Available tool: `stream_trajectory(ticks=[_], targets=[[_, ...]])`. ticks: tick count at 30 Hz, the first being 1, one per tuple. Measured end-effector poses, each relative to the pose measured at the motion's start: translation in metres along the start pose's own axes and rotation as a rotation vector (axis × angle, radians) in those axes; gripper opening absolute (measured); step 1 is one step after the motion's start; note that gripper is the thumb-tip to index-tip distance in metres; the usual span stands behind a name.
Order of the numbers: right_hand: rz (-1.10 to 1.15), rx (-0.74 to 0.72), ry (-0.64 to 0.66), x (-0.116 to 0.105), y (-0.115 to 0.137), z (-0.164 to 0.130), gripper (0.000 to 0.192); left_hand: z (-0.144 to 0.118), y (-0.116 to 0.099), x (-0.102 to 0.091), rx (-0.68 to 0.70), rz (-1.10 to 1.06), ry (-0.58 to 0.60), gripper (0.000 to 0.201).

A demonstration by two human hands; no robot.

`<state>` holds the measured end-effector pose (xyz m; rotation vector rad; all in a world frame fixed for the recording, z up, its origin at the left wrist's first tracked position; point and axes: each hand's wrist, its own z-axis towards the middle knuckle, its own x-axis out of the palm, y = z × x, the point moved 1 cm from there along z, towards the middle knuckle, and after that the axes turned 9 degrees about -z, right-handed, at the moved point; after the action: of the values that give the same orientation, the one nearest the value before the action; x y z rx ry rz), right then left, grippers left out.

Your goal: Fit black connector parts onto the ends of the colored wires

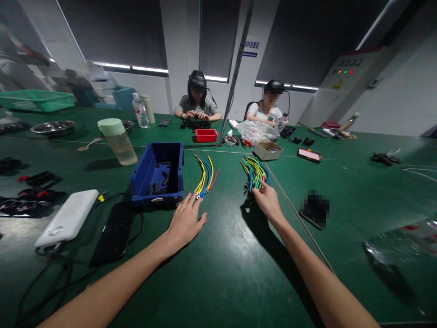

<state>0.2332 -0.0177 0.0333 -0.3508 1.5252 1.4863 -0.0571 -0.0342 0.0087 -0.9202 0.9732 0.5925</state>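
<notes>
My left hand (186, 223) lies palm down on the green table with its fingers stretched out. Its fingertips touch the terminal ends of a small, loose group of yellow, blue and red wires (205, 175). To the right, my right hand (268, 199) has thumb and fingers closed at the near end of a thicker wire bundle (254, 171), mostly yellow, green and blue. Dark metal-looking ends show at that bundle's lower left. Exactly which wires the fingers pinch is partly hidden. A blue bin (157, 173) with short black tube pieces stands left of the small group.
Left are a bottle with a green lid (118, 141), a white power bank (68, 218) and a black phone (114, 232) with cables. Beyond the wires sit a red tray (206, 135) and a cardboard box (268, 151). A clear bottle (403, 241) lies right. Two people sit opposite.
</notes>
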Motion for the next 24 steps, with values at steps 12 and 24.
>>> stream_trajectory(ticks=[12, 24], targets=[[-0.364, 0.035, -0.026, -0.015, 0.006, -0.004, 0.035, 0.000, 0.002, 0.003, 0.008, 0.011, -0.035, 0.046], [-0.527, 0.105, -0.005, -0.014, 0.011, -0.010, 0.031, 0.000, 0.002, 0.000, 0.035, -0.040, -0.081, 0.041]])
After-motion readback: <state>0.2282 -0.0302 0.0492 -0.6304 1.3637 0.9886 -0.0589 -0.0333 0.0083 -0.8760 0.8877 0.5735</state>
